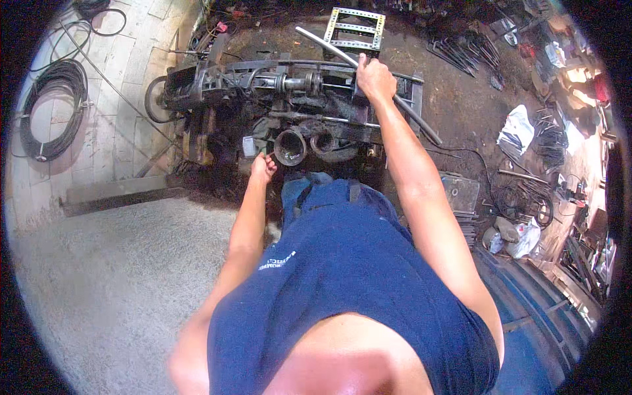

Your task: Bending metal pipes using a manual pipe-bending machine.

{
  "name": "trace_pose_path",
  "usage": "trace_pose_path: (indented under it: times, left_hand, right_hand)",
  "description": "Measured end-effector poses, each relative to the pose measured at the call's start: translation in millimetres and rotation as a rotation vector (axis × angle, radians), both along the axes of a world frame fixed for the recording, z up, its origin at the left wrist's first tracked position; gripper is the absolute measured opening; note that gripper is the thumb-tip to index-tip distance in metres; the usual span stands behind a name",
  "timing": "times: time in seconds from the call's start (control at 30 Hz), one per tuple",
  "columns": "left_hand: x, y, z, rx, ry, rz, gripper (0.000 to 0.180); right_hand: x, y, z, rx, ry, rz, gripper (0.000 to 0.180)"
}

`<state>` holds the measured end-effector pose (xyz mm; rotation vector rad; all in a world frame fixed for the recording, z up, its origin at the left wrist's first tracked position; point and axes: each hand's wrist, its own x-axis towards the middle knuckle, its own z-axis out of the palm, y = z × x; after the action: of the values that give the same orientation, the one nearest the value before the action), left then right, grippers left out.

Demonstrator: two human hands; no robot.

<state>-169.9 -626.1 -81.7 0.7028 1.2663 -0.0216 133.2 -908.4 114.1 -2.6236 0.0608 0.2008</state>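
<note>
A dark, greasy machine (303,82) with a horizontal shaft lies across the view in front of me. My right hand (376,79) is closed around a long grey metal pipe (326,44), which slants over the machine's right part from far left to near right. Close to the machine's near side, my left hand (263,167) is closed, with its fingertips pinched together beside a round metal cup (290,147). What those fingers hold is too small to make out. A small pale box (249,146) sits just beyond that hand.
Beyond the machine stands a yellow-and-black perforated metal frame (355,29). A coil of black cable (54,110) lies on pale tiles at left. Dark metal rods (454,56), white bags (516,131) and stacked flat plates (461,191) lie to the right.
</note>
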Motion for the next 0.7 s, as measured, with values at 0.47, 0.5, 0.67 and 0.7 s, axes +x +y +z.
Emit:
trace_pose_path:
  times: [0.47,0.5,0.67,0.7]
  left_hand:
    - [-5,10,-15,-0.088,-0.044,0.032,0.025]
    - [-4,8,-14,-0.089,-0.042,0.030,0.025]
    - [0,2,-3,-0.032,0.025,0.021,0.025]
    - [0,1,-2,-0.031,0.026,0.021,0.025]
  right_hand:
    - [1,3,1,-0.018,-0.011,0.008,0.061]
    - [1,3,1,-0.020,-0.009,0.006,0.061]
    - [1,-4,1,-0.019,0.047,-0.016,0.061]
    - [1,-4,1,-0.019,0.047,-0.016,0.061]
